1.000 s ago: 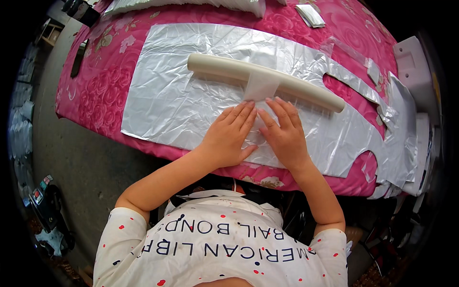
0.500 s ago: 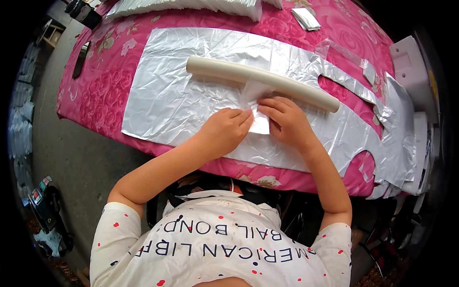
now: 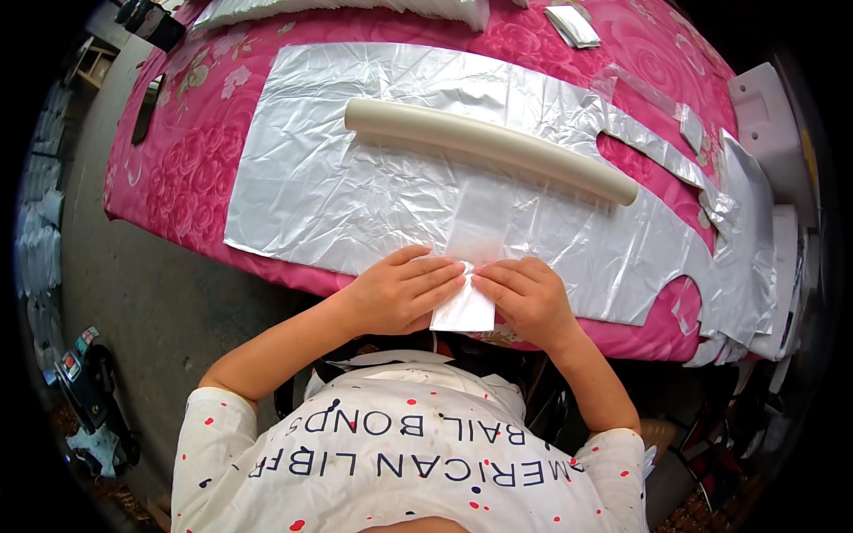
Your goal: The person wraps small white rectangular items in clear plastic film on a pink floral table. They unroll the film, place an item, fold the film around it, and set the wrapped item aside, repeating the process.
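Observation:
A narrow, folded white plastic bag (image 3: 466, 313) lies over the near table edge, with a thinner, see-through length running up from it toward the tube. My left hand (image 3: 397, 289) grips its left side, fingers pressed together. On the right side my right hand (image 3: 530, 298) pinches it, the fingertips of both hands nearly meeting. Some thumb parts are hidden. Beneath them is spread a pile of large, shiny white plastic bags (image 3: 302, 160) with cut-out handles on the right. A long cream tube (image 3: 493, 147) rests across the pile, beyond my hands.
The table wears a pink floral cloth (image 3: 191, 186). A stack of folded white plastic (image 3: 346, 11) lies at the far edge, a small folded packet (image 3: 573, 27) to its right. A phone-like dark object (image 3: 147, 108) is at left. A white foam box (image 3: 764, 115) stands at right.
Both hands have moved toward me from beside the tube to the near table edge, drawing the folded bag along. The thin length behind them now lies flatter. The tube has barely moved.

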### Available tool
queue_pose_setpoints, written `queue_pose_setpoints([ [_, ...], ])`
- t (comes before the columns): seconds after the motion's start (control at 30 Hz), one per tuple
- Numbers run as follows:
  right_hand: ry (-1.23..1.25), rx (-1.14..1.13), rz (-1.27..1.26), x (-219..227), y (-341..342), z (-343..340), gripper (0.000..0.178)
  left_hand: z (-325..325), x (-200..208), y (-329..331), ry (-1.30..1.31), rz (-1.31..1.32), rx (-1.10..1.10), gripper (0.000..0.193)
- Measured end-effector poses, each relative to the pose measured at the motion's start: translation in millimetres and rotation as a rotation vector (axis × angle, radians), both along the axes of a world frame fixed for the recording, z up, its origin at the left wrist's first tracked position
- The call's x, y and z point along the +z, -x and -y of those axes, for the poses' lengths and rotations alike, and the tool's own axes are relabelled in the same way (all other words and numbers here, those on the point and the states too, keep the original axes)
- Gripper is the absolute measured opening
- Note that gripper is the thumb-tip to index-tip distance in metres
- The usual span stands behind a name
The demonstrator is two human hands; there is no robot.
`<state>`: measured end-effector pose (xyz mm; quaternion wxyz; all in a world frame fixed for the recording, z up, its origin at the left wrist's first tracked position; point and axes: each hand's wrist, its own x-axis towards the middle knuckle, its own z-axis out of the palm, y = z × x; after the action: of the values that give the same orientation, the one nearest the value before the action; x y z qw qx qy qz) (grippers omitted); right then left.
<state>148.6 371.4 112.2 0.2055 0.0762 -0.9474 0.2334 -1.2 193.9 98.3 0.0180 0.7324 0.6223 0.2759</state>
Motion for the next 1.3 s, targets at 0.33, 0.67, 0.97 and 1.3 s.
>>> queue_pose_setpoints([
  [0.33, 0.549, -0.363, 0.464, 15, 10, -6, 0.014, -20, 13, 1, 0.286, 0.476, 0.342, 0.042],
  [0.67, 0.971, -0.465, 1.025, 19, 52, -40, 0.028, -48, 30, 18, 0.503, 0.865, 0.612, 0.069],
  [0.97, 0.996, -0.488, 1.072, 23, 54, -43, 0.029, -53, 13, -7, 0.072, 0.060, 0.262, 0.070],
  [1.3, 1.006, -0.521, 0.991, 17, 49, -39, 0.031, -70, -12, -16, 0.240, 0.026, 0.315, 0.104],
])
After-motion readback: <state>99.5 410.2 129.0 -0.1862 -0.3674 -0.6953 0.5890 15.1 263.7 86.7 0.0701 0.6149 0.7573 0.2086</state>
